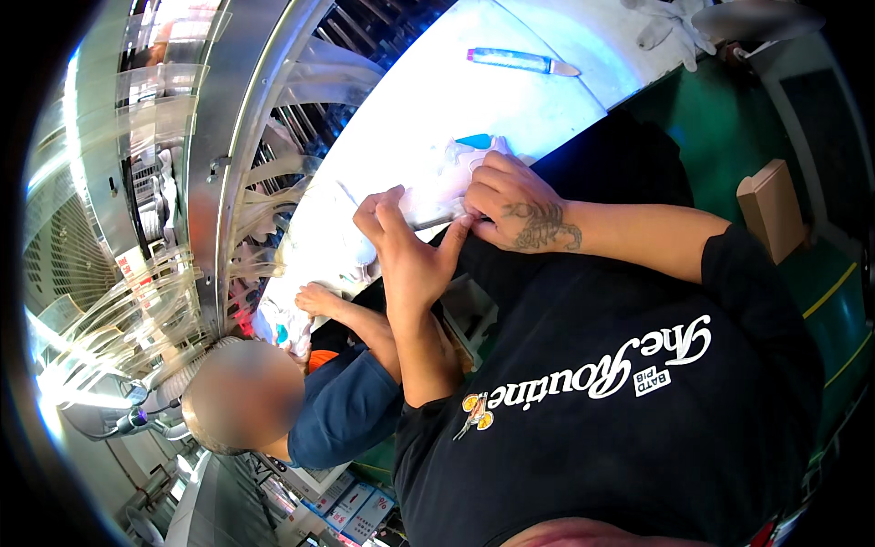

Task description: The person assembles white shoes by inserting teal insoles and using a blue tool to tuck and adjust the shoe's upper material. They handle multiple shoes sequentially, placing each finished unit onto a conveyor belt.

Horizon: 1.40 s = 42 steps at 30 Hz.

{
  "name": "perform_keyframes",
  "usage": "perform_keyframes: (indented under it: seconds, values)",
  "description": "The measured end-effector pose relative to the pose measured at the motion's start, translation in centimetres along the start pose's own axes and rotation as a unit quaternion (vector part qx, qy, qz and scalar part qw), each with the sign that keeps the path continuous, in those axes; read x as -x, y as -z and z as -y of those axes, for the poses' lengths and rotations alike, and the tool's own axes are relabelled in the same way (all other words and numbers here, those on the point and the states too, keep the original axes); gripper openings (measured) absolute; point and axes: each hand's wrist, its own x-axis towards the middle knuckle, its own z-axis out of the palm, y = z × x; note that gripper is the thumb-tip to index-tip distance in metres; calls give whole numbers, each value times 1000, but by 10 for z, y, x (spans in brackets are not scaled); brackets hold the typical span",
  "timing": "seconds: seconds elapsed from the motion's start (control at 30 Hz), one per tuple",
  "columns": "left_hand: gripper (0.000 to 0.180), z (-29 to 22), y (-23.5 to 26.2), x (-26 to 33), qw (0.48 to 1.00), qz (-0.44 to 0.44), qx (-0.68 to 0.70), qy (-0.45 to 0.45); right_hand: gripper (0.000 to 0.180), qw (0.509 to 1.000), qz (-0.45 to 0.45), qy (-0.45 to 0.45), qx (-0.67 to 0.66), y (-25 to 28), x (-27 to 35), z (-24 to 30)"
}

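White worktable [510,109], long and narrow, runs beside a metal machine with rows of clear curved plastic pieces [273,173]. On the table's far end lies a clear tube-shaped tool with a pink cap [519,60], well apart from the hands; white gloves [670,27] lie beyond it. A brown cardboard box [773,208] stands on the green floor [729,128] to one side. A co-worker in a dark blue sleeve [351,406] sits alongside, one hand [314,299] on the table edge near small white parts.

Left hand [410,255]: fingers curled, thumb and forefinger pinched on the near end of a thin clear plastic strip [436,221]. Right hand [515,205]: closed, fingertips pressing the strip's other end. The strip spans between the two hands at the table's edge, long axis running hand to hand, slightly tilted. Just behind the right hand lies a pile of white soft plastic parts with a blue piece [474,150], partly hidden by the knuckles.
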Motion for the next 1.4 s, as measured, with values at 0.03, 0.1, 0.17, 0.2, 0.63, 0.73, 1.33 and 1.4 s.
perform_keyframes:
  seconds: [0.03,0.1,0.17,0.2,0.63,0.73,1.33,1.4]
  values:
    - [84,2,1,-1,1000,6,5,8,39,1000,19,15,6,0,0,-1]
    - [86,4,1,-1,1000,13,8,17,43,999,-32,-9,-11,0,1,1]
    - [88,7,0,-1,1000,19,6,18,45,999,-32,-39,-17,2,5,8]
    - [88,6,2,-2,999,30,0,30,45,998,-6,-57,-15,3,9,13]
    - [82,13,-8,-22,999,-23,20,-16,33,986,97,-106,-88,15,-25,-19]
    - [81,20,-11,-19,999,-28,31,-3,36,978,114,-129,-117,14,-32,-23]
    - [68,23,-55,-31,985,-135,49,97,42,978,65,-149,-129,19,-41,-29]
    - [64,46,-58,-30,980,-142,88,108,42,970,67,-192,-135,33,-36,-36]
